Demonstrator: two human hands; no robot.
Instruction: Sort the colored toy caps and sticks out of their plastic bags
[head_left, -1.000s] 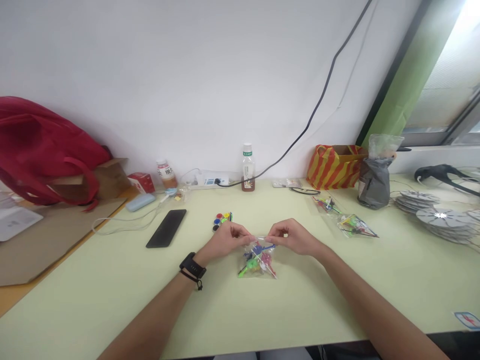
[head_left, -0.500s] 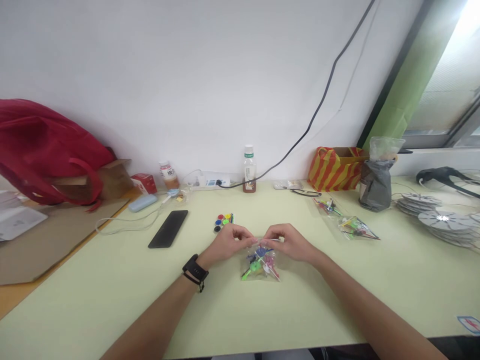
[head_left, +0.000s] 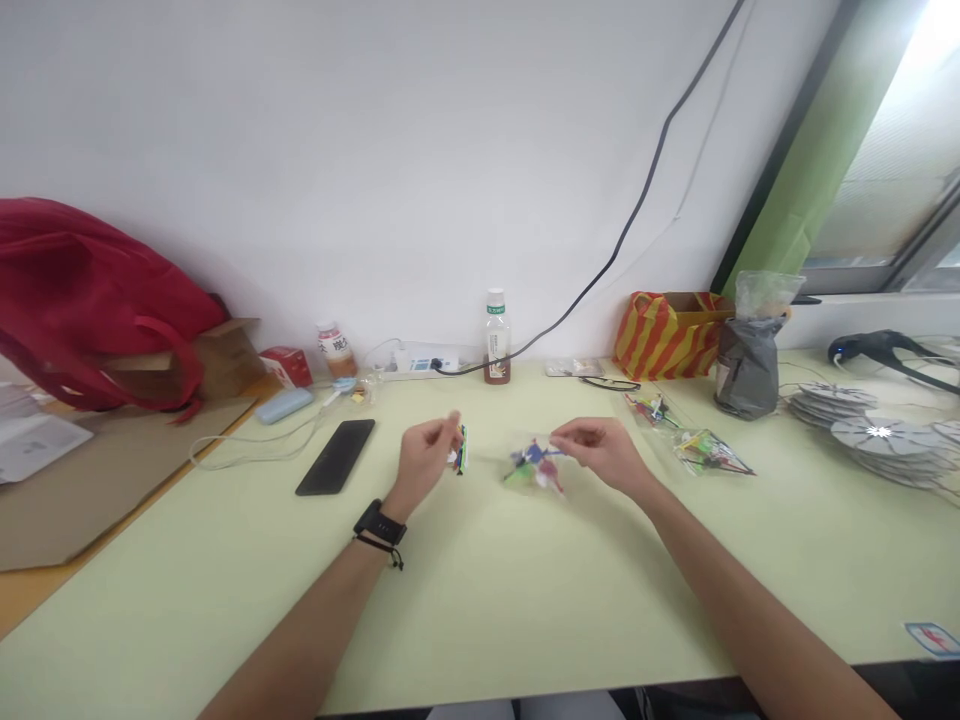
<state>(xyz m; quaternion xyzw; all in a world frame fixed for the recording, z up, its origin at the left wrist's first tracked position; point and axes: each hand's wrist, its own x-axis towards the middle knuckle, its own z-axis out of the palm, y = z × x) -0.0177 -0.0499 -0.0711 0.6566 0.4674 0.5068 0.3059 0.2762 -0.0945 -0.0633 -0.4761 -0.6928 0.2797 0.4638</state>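
My right hand (head_left: 602, 452) pinches the top right edge of a small clear plastic bag (head_left: 535, 466). Blue, green, pink and white plastic pieces show inside the bag, which hangs slightly blurred above the table. To the left, my left hand (head_left: 426, 458) is apart from the bag, with its fingers loosely bent and nothing visible between them. It wears a black watch (head_left: 379, 522) and a dark cord bracelet on the wrist. Just beside its fingertips is a little group of coloured pieces (head_left: 462, 450), partly covered by the hand.
Two more filled clear bags (head_left: 712, 453) lie to the right. A black phone (head_left: 336, 457) rests at left, and a bottle (head_left: 496, 338) stands by the wall. Stacks of grey discs (head_left: 889, 448), a striped bag (head_left: 667, 335) and a red backpack (head_left: 97, 300) flank the area.
My left hand has let go of the bag and shifted left and up to the coloured pieces. My right hand has moved right and up, carrying the bag slightly higher.
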